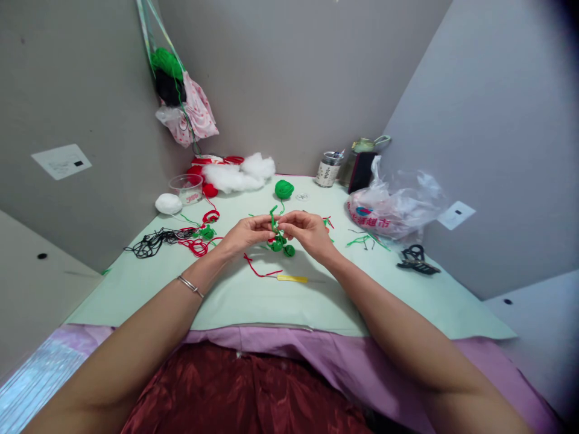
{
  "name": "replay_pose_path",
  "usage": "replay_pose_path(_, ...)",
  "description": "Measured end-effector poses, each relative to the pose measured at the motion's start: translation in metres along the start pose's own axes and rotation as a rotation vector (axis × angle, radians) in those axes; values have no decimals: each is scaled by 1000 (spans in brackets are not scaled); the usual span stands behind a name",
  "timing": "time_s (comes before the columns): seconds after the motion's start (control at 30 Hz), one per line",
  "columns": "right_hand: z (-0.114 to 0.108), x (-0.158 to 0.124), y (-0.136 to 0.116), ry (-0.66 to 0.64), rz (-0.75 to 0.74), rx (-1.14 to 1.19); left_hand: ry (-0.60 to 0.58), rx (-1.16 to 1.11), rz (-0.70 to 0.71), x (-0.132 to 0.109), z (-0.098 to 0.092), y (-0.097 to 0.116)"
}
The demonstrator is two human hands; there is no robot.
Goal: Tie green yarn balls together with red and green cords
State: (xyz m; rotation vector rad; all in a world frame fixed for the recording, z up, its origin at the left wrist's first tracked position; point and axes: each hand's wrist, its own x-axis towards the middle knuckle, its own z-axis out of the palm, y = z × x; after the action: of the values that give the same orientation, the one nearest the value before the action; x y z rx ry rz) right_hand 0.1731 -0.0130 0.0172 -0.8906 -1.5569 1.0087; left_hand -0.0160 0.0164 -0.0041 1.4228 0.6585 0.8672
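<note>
My left hand (251, 231) and my right hand (306, 230) meet over the middle of the table. Both pinch a small crocheted piece (277, 243) of green yarn with bits of red. Round green balls hang below my fingertips, and a green strand stands up between the hands; the fingers partly cover the piece. On the tabletop just below lies a crochet hook (292, 278) with a yellow handle, beside a short red yarn strand (259, 272). A ball of green yarn (284, 189) sits behind my hands.
At left are tangled black cord (158, 242), red and green crochet pieces (204, 232), a clear tub (186, 189) and white stuffing (239, 173). To the right are a plastic bag (393, 208), green yarn scraps (364, 240), a black hair claw (417, 260) and a pen can (328, 169).
</note>
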Motion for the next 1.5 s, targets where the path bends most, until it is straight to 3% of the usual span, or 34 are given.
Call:
replay_pose_path(0.27,0,-1,3,22,-20,-107,25,16,7,0,0,-2)
replay_pose_path(0.6,1,-2,4,55,-52,-149,120,-87,-72,-5,9,11)
replay_pose_path(1.5,1,-7,1,67,-113,-197,58,-75,-39,-2,4,3)
